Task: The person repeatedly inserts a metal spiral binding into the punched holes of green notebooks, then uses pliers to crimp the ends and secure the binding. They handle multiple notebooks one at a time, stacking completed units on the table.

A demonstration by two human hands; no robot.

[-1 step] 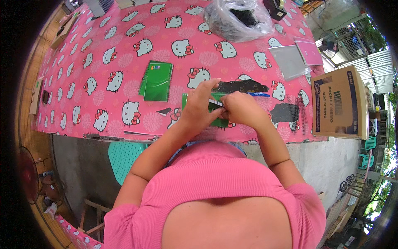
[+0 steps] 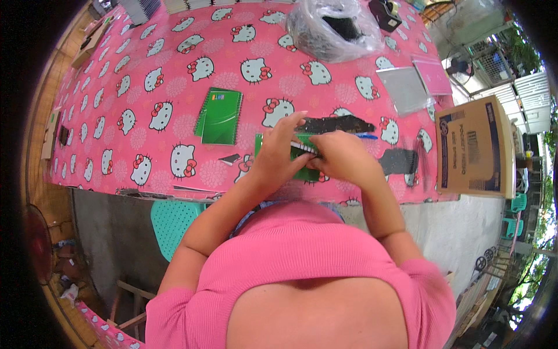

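Observation:
A green spiral notebook lies close to the table's front edge, mostly covered by both hands. My left hand is closed over its left part, thumb reaching across towards the right hand. Curled fingers of my right hand press together at the notebook's right side; what they pinch is hidden. Between the hands shows a pale edge with dark ticks, perhaps pages or binding. Beyond the right hand are a black strip and a blue pen. A black flat piece lies to its right.
Two overlapping green notebooks lie left of my hands. Dark wire coils and a cardboard box are at the right. Farther back are a clear plastic bag, a tape dispenser and a grey sheet.
My right hand has shifted slightly right and nearer to me, showing more of the ticked pale edge. My left hand stays nearly in place on the notebook.

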